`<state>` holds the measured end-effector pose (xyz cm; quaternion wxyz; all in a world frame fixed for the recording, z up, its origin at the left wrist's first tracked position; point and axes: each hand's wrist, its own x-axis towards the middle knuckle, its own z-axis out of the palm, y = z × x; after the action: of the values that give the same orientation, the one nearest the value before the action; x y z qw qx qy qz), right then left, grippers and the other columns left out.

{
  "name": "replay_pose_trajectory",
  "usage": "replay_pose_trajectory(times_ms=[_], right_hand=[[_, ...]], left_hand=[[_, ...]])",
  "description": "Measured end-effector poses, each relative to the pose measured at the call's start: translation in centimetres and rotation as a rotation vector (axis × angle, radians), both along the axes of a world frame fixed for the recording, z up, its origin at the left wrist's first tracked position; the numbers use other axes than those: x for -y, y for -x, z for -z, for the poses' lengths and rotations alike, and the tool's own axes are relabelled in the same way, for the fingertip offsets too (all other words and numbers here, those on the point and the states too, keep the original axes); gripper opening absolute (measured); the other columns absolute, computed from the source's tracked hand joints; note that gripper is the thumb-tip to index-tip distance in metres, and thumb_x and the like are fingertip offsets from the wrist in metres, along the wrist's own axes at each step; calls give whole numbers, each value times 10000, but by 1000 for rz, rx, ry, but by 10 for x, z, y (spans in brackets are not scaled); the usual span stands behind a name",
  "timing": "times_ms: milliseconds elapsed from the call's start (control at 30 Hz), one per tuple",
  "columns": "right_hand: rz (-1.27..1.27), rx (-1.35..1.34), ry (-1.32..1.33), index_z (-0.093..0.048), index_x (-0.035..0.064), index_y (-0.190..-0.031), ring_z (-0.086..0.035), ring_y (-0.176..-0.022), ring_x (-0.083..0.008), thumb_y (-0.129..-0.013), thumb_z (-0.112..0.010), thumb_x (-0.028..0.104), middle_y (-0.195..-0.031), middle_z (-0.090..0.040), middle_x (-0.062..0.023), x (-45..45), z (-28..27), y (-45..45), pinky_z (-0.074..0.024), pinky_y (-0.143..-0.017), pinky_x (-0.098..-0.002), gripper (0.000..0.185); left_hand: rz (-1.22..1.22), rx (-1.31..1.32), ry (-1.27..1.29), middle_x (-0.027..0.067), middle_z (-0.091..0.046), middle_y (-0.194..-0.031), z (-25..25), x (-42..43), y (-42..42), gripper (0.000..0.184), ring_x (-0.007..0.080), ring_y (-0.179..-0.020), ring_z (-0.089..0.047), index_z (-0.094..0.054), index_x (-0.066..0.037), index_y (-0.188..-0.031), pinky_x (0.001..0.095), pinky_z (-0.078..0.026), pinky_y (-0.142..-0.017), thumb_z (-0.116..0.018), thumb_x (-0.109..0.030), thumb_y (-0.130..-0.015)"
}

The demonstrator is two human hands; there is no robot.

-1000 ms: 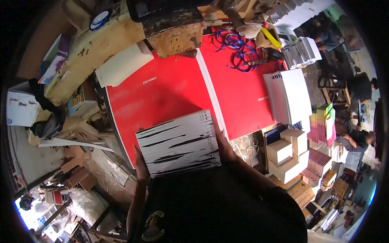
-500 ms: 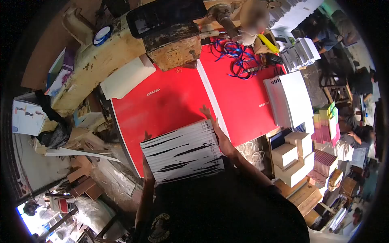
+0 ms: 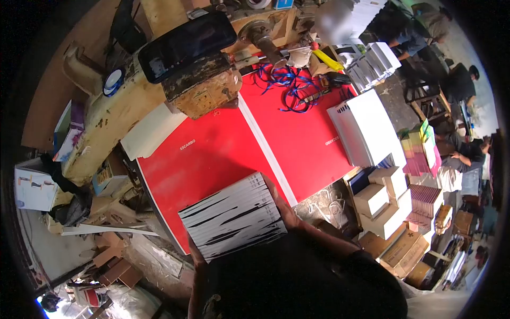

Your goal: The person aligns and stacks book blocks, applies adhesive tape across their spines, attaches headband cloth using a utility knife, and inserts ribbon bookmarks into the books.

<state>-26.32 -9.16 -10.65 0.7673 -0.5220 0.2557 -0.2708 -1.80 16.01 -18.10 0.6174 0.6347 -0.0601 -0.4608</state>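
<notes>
A stack of thin booklets [image 3: 234, 218] with white edges and black streaks is held close against my dark shirt, above the near edge of a red sheet. My left hand [image 3: 196, 251] presses the stack's left side. On the opposite side my right hand [image 3: 282, 204] lies along the end with small printed marks. Most of the fingers of both hands are hidden behind the stack. Beneath lies the red printed sheet [image 3: 212, 154], divided by a white strip [image 3: 263, 146].
Blue ribbon or cord [image 3: 289, 87] lies at the red sheet's far side, near a yellow-handled tool [image 3: 328, 60]. White paper stacks [image 3: 366, 127] stand on the right, with cartons [image 3: 404, 252] below them. A worn block [image 3: 202, 90] sits at the far left. Several people are in the background.
My right fingers, stretched out beyond the stack before, are now drawn in along its side. My left fingertips no longer show above it. The whole view has shifted slightly.
</notes>
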Motion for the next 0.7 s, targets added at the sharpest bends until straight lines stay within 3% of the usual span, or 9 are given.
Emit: replay_pose_trajectory(times_ms=[33, 100, 133, 167, 200, 267, 400, 567, 700], right_hand=[[14, 4, -5, -114, 89, -1596, -229, -1488, -307, -1073, -250, 507, -1627, -194, -168, 4, 7, 7, -214, -1208, -456, 683], [-274, -254, 331, -127, 61, -1585, -237, -1486, -338, -1074, -403, 313, -1634, -172, -184, 39, 19, 23, -210, -1218, -470, 633], [-366, -310, 558, -98, 44, -1584, -272, -1469, -360, -991, -539, 272, -1601, -229, -213, 51, 23, 28, -232, -1207, -469, 773], [-435, -349, 790, -68, 28, -1583, -306, -1451, -382, -908, -675, 231, -1567, -286, -241, 63, 26, 32, -255, -1197, -467, 930], [-521, -420, 956, -51, 18, -1580, -286, -1458, -400, -831, -756, 204, -1570, -268, -255, 71, 7, 36, -250, -1199, -484, 1046], [-741, -505, 987, 39, -30, -1560, -144, -1489, -457, -604, -907, 269, -1591, -117, -313, 79, -4, 33, -213, -1205, -534, 1378], [-782, -471, 943, 55, -32, -1555, -103, -1499, -445, -537, -944, 359, -1599, -87, -302, 79, -22, 29, -197, -1215, -532, 1479], [-774, -531, 969, 50, -43, -1542, -98, -1503, -429, -526, -945, 454, -1603, -88, -265, 84, -10, 27, -197, -1223, -523, 1507], [-734, -498, 942, 67, -40, -1541, -109, -1497, -442, -516, -953, 446, -1595, -83, -281, 78, -7, 26, -201, -1220, -524, 1525]], left_hand=[[50, 13, 14, 143, -460, -1492, 6, -9, -7, 645, 246, -1303, -497, -388, -24, -1490, 417, -393, -1098, -382, -498, -1052], [182, -20, 157, 148, -473, -1479, 9, 0, -34, 652, 255, -1291, -512, -368, -33, -1501, 431, -406, -1090, -399, -499, -1046], [298, -58, 289, 153, -486, -1467, -8, 14, -40, 661, 264, -1280, -528, -347, -43, -1512, 445, -420, -1082, -417, -499, -1039], [173, -612, 48, 168, -458, -1484, -26, 28, -49, 754, 324, -1295, -521, -297, -86, -1541, 485, -409, -1103, -502, -545, -979], [305, -637, -32, 165, -454, -1488, -46, 40, -53, 757, 325, -1304, -508, -300, -91, -1541, 488, -398, -1108, -505, -549, -973], [643, -370, -36, 157, -447, -1496, -63, 44, -54, 764, 327, -1321, -482, -305, -103, -1541, 494, -375, -1119, -512, -557, -962], [884, -104, -21, 143, -431, -1512, -69, 53, -42, 777, 331, -1356, -431, -316, -125, -1540, 507, -329, -1140, -525, -573, -941], [947, -14, -24, 124, -412, -1532, -66, 57, -37, 794, 336, -1400, -367, -329, -153, -1539, 523, -271, -1166, -542, -594, -914], [977, 33, -19, 110, -397, -1548, -62, 55, -32, 808, 340, -1435, -316, -340, -175, -1538, 535, -225, -1188, -556, -610, -892]])
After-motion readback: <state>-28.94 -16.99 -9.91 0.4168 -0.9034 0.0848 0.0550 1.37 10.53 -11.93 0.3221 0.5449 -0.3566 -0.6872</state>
